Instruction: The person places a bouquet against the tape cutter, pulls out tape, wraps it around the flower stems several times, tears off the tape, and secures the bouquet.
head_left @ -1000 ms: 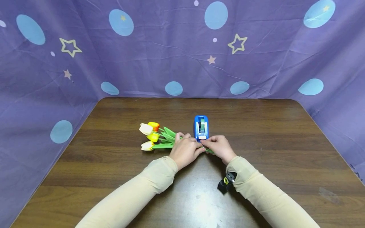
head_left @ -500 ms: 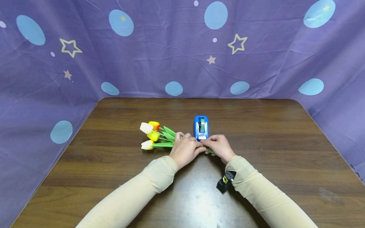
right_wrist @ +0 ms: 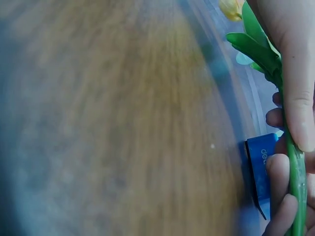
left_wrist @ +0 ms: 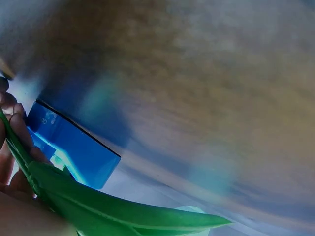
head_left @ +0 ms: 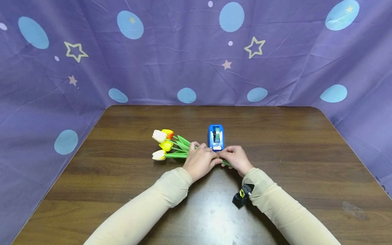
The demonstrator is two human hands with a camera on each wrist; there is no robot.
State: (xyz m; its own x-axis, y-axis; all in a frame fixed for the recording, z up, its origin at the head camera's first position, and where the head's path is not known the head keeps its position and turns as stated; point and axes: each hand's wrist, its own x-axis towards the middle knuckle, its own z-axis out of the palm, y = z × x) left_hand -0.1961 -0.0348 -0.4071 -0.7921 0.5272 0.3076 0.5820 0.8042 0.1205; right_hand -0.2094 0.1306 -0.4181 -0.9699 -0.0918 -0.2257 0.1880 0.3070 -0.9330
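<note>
A bunch of artificial tulips, white, yellow and orange-red, lies across the middle with its heads to the left. My left hand grips the green stems around their middle, below the leaves. Close beside it, my right hand pinches the lower stems, its fingertips almost meeting the left ones. Just beyond both hands stands a blue tape dispenser with a roll in it. Whether a strip of tape lies between the fingers is too small to tell. Much of the stems is hidden under the hands.
The brown wooden table reaches back to a purple curtain with stars and blue dots. A black wrist camera hangs under the right sleeve. A faint pale smear marks the table at the right.
The tulip heads have shifted slightly to the right and away from me, as the bunch moves a little in my hands. Both hands keep nearly the same place, and the dispenser stays put.
</note>
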